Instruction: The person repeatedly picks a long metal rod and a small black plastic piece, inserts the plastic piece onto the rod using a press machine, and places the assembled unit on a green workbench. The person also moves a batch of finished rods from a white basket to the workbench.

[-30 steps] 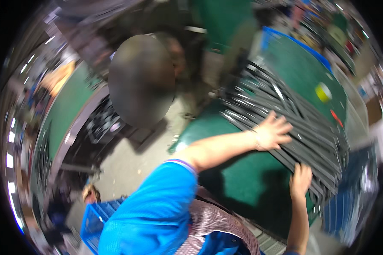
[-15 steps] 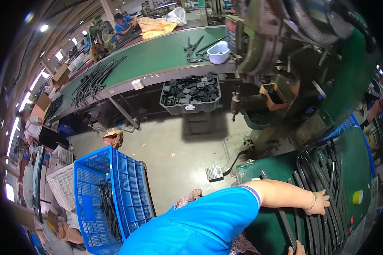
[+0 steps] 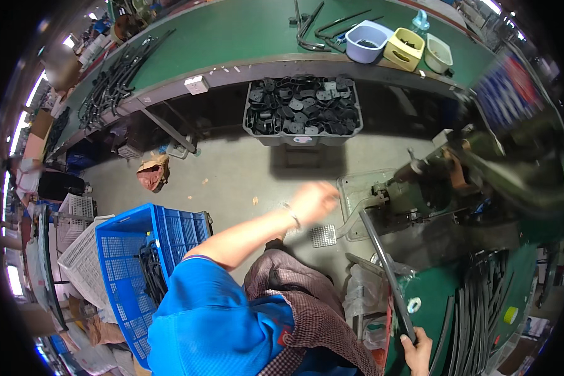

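My right hand [image 3: 418, 352], at the lower right, grips the near end of a long black tube [image 3: 387, 269]. The tube slants up and away from it, its far end near the machine's base. My left hand [image 3: 315, 202] is raised over the floor in the middle, apart from the tube. Motion smears its fingers, so I cannot make out whether they are closed. Several more black tubes [image 3: 476, 313] lie side by side on the green-topped table [image 3: 429, 282] to the right.
A metal foot pedal [image 3: 323, 236] stands on the floor beside the machine [image 3: 464, 175]. Beyond, a grey bin [image 3: 304, 139] of black parts sits under a green workbench [image 3: 232, 41]. Blue crate [image 3: 182, 232] on the left; tape roll [image 3: 511, 314] on the right table.
My left hand has left the tubes on the right table and swung left over the floor. My right hand has brought one tube up off the table. The view has shifted too.
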Available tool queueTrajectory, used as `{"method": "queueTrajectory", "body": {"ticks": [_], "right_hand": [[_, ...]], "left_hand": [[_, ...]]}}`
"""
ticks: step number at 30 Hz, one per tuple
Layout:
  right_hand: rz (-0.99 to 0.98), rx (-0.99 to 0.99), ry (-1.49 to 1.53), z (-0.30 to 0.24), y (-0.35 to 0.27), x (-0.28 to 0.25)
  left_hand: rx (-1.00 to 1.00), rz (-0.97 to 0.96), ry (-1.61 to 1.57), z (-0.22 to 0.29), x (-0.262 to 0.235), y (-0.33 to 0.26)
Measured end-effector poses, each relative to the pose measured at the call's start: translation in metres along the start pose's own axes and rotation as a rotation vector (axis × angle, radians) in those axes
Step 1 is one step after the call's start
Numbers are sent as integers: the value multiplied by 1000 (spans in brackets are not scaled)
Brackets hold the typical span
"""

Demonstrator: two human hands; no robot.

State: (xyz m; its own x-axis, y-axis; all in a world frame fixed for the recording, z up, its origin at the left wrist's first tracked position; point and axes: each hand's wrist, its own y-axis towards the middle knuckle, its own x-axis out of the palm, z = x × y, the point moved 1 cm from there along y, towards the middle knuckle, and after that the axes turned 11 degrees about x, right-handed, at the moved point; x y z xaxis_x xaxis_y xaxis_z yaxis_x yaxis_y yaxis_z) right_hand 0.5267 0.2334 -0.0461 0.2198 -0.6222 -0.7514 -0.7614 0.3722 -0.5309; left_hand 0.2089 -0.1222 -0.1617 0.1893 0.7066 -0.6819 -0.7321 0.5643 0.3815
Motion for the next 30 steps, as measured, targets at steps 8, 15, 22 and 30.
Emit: {"method": "queueTrajectory", "body": {"ticks": [8,15,22,30], "right_hand": [[-223,239,110,-104,52,78],[-206,239,174,-156,65,117],[-296,286,380,-190,70,135],[-367,254,722,-201,41,143]], "left_hand": [[-957,209,331,-250,-97,-1],[-1009,75,266,-310,-100,0],[-861,545,-1574,-282,-145,-2],[-623,406,-2008,-224,-149,32]]}}
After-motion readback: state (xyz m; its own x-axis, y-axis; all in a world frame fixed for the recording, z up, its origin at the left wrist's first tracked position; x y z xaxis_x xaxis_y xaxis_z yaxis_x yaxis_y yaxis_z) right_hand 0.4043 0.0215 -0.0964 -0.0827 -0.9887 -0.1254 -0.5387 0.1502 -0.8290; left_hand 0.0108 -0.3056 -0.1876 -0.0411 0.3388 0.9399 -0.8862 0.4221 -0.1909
